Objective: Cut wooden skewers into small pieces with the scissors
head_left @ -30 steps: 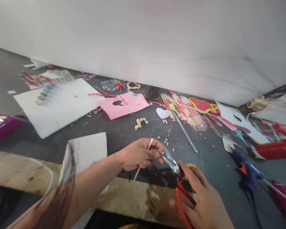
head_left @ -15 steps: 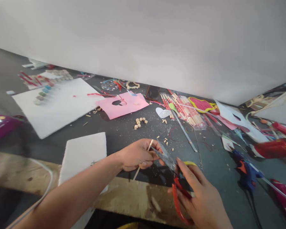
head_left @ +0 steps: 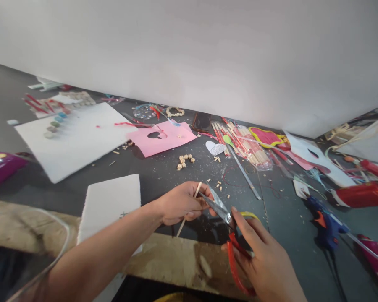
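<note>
Curled closed, the left hand [head_left: 184,206] is wrapped around a thin, pale wooden stick [head_left: 181,227], whose ends are left showing above and below the fingers. Metal scissors with red handles [head_left: 222,209] are gripped by the right hand [head_left: 266,258]; their blades are parted, with the tips held at the left hand's fingertips. Whether the stick is touched by the blades cannot be told.

Just beyond the hands, short pale cut pieces [head_left: 219,185] are scattered on the dark grey tabletop [head_left: 164,172], and a curved cluster of pale beads [head_left: 185,161] is laid out near them. A white sheet with rough edges [head_left: 111,203] is partly covered by the left forearm. Farther back are placed a pink paper with a cut-out hole [head_left: 170,144], a white paper heart [head_left: 215,148] and a clear packet of pale sticks [head_left: 255,149]. To the right, a blue glue gun [head_left: 326,224] is seen near a shiny red cylindrical object [head_left: 363,196].
</note>
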A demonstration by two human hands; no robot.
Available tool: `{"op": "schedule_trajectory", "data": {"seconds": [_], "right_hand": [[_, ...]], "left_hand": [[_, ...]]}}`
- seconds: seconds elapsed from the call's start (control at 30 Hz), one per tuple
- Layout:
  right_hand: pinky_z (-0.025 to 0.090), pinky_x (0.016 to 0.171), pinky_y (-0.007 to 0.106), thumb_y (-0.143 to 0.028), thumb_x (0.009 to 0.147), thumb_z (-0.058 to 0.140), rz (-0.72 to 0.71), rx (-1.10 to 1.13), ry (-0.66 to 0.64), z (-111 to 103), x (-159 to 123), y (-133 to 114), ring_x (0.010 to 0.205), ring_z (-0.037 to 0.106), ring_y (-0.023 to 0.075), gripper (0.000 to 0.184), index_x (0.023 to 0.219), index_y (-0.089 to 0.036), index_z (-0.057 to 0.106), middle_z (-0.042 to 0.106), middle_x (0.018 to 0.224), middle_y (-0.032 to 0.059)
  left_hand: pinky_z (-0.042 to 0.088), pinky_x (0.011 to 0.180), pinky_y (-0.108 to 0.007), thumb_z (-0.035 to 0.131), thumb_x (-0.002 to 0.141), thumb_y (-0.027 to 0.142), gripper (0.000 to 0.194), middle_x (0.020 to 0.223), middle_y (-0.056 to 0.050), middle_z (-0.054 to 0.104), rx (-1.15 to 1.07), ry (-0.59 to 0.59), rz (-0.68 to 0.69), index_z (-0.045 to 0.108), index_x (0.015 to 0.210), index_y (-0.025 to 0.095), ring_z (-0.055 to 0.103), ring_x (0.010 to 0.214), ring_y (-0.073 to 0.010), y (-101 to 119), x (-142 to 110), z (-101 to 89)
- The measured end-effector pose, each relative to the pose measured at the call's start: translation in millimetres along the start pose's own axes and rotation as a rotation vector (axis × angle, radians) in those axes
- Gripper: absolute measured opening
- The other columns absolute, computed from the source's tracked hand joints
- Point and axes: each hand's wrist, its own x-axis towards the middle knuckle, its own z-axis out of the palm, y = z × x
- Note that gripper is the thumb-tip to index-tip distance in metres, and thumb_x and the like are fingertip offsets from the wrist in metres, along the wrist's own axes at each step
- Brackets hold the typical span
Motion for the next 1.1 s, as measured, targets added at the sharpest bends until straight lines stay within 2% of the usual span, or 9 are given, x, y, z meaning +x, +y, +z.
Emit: {"op": "schedule_trajectory", "data": {"seconds": [0.17,0.33,0.47,0.57,0.67,0.9,1.1], "right_hand": [[0.053,0.059,0.025,-0.034,0.086,0.043,-0.028,-0.048,0.044,-0.1,1.7,0.0,0.079,0.065,0.0187,0.051,0.135,-0.025,0.033,0.061,0.1,0.0073],[0.051,0.052,0.025,-0.033,0.087,0.043,-0.031,-0.09,0.067,4.8,1.0,1.9,0.07,0.066,0.0179,0.049,0.135,-0.024,0.033,0.064,0.095,0.0056],[0.051,0.055,0.022,-0.031,0.086,0.046,0.027,-0.008,0.053,5.0,-1.2,3.1,0.073,0.065,0.0155,0.048,0.133,-0.028,0.034,0.063,0.096,0.0038],[0.052,0.06,0.024,-0.039,0.081,0.051,0.103,0.06,0.037,0.7,-2.1,2.5,0.08,0.064,0.0173,0.056,0.133,-0.026,0.032,0.06,0.102,0.0061],[0.053,0.062,0.027,-0.047,0.077,0.054,0.099,0.064,0.009,-2.9,-1.9,1.1,0.084,0.063,0.0205,0.067,0.134,-0.023,0.028,0.057,0.106,0.0094],[0.053,0.063,0.029,-0.045,0.079,0.051,0.072,0.029,-0.058,-1.6,0.6,-3.2,0.086,0.063,0.0205,0.065,0.136,-0.024,0.025,0.055,0.112,0.0099],[0.054,0.066,0.029,-0.043,0.079,0.053,0.072,0.021,-0.055,-2.5,-0.8,-4.4,0.091,0.062,0.0211,0.063,0.135,-0.027,0.029,0.056,0.113,0.0091]], "left_hand": [[0.014,0.033,-0.017,0.054,0.072,0.012,0.004,0.064,-0.001,0.061,-0.014,0.013,0.014,0.05,0.074,0.014,0.03,0.032,0.0001,-2.2,0.6,-1.5],[0.014,0.033,-0.018,0.062,0.073,0.023,0.014,0.065,-0.002,0.061,-0.06,-0.02,0.028,0.053,0.073,0.011,0.03,0.033,0.0004,-3.4,0.4,-3.2],[0.013,0.033,-0.018,0.064,0.074,0.029,0.02,0.067,-0.002,0.061,-0.076,-0.055,0.028,0.054,0.073,0.011,0.03,0.034,0.0006,-1.3,-0.8,-3.3],[0.013,0.033,-0.017,0.065,0.073,0.03,0.021,0.067,-0.002,0.062,-0.082,-0.006,0.005,0.051,0.074,0.013,0.029,0.033,0.0006,1.1,-1.2,-2.6],[0.011,0.032,-0.016,0.067,0.07,0.028,0.022,0.063,0.0,0.062,-0.082,0.052,-0.025,0.051,0.077,0.014,0.028,0.032,0.0007,2.6,-1.1,-1.7],[0.014,0.032,-0.016,0.06,0.069,0.015,0.01,0.061,0.0,0.06,-0.013,0.094,0.007,0.052,0.074,0.014,0.028,0.033,0.0001,1.1,0.5,1.0],[0.016,0.033,-0.016,0.056,0.065,0.008,0.012,0.062,-0.001,0.061,0.033,0.121,0.007,0.052,0.074,0.014,0.029,0.033,-0.0006,-1.9,2.9,1.3]]}}
